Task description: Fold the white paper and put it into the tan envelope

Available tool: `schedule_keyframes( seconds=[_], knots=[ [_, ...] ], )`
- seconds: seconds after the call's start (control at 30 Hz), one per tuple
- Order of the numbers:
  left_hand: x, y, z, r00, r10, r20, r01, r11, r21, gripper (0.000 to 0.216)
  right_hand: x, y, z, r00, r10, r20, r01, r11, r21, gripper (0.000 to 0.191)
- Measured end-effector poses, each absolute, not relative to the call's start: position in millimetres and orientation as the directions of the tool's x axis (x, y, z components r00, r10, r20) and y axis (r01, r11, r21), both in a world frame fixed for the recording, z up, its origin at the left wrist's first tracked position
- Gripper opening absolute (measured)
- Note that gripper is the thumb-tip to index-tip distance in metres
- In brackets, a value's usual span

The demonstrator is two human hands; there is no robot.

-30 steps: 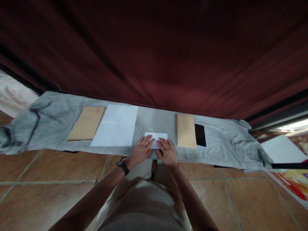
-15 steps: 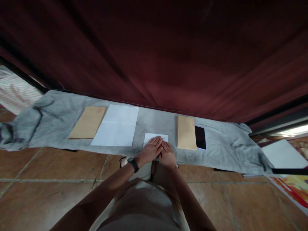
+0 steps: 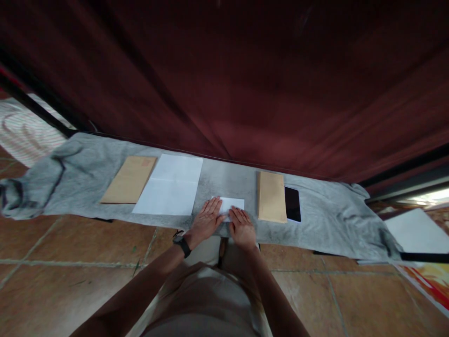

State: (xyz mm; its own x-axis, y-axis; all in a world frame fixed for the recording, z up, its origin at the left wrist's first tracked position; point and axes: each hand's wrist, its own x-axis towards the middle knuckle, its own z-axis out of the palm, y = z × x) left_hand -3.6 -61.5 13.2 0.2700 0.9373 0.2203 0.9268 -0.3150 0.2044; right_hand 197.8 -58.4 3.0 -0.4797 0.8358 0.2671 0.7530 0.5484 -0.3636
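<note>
A small folded white paper [image 3: 234, 204] lies on a grey cloth [image 3: 326, 210] spread over the tiled floor. My left hand [image 3: 206, 218] rests flat on the paper's left part, fingers stretched out, with a black watch at the wrist. My right hand [image 3: 241, 226] lies flat beside it on the paper's lower right edge, fingers together and extended. Both palms press down and much of the paper is hidden beneath them.
On the cloth lie a large white sheet [image 3: 171, 185] and a brown envelope [image 3: 129, 179] to the left, another brown envelope [image 3: 270, 196] and a dark phone [image 3: 292, 204] to the right. A dark red curtain [image 3: 245, 79] hangs behind. White paper [image 3: 414, 231] lies far right.
My hands, overlapped at the paper's middle half a second ago, have slid apart, the left going left. A second ago they lay apart much as now.
</note>
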Motion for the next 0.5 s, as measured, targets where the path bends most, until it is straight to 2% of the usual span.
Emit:
schedule_keyframes(
  seconds=[0.1, 0.27, 0.5],
  knots=[
    [1, -66, 12, 0.256, 0.942, 0.219, 0.939, -0.296, 0.176, 0.058, 197, -59, 2, -0.472, 0.831, 0.294, 0.752, 0.554, -0.359, 0.048],
    [15, -77, 14, 0.363, 0.908, 0.208, 0.906, -0.397, 0.15, 0.051, 197, -59, 1, -0.469, 0.835, 0.288, 0.76, 0.548, -0.349, 0.049],
    [-3, -79, 13, 0.4, 0.888, 0.226, 0.882, -0.44, 0.17, 0.043, 199, -59, 5, -0.476, 0.825, 0.304, 0.743, 0.562, -0.363, 0.046]
  ],
)
